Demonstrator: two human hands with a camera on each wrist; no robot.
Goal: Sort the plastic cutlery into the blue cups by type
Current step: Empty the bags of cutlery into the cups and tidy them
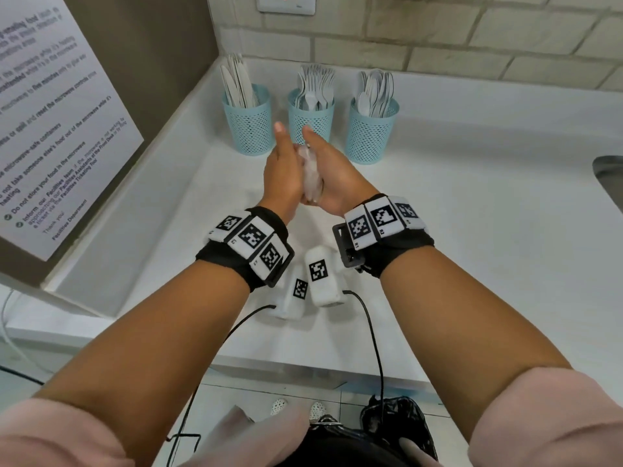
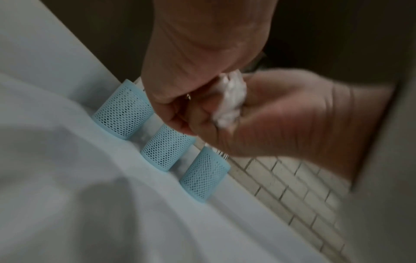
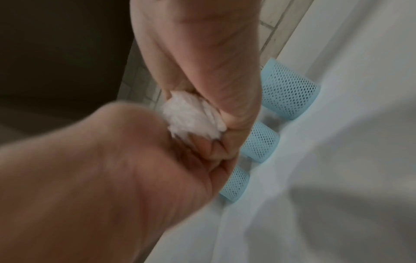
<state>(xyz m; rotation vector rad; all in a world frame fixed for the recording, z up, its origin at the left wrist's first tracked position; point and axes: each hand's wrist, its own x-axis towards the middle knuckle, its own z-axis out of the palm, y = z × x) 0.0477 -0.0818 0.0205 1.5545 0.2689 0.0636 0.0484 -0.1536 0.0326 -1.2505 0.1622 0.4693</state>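
**Cutlery sorted in three cups; both hands occupied with a crumpled wad**

Cutlery stands in three blue mesh cups in a row near the back wall of the worktop (image 1: 472,210). The left cup (image 1: 248,124) holds knives (image 1: 236,83), the middle cup (image 1: 312,116) holds forks (image 1: 315,85), and the right cup (image 1: 371,131) holds spoons (image 1: 377,89). No loose piece is visible on the worktop, so the sorting appears complete or nearly so.

Just in front of the middle cup, the left hand (image 1: 282,170) and the right hand (image 1: 332,175) are pressed together palm to palm around a crumpled white wad (image 1: 310,176), possibly thin plastic wrapping or tissue; the material cannot be determined. The wrist views show fingers curled round the wad from both sides. Both hands therefore grasp the wad, and neither is free.

Hazards from this position:

- The fingertips are close to the middle cup. A forward movement of the hands could strike its wall, tip it and scatter the forks.
- The cups stand close together, so one tipping cup could knock its neighbour and mix the types.
- The wad is light and springy. A slack grip could let it fall into a cup.

A stainless sink (image 1: 608,178) lies well apart to the right, and a printed notice (image 1: 54,129) hangs on the left panel.
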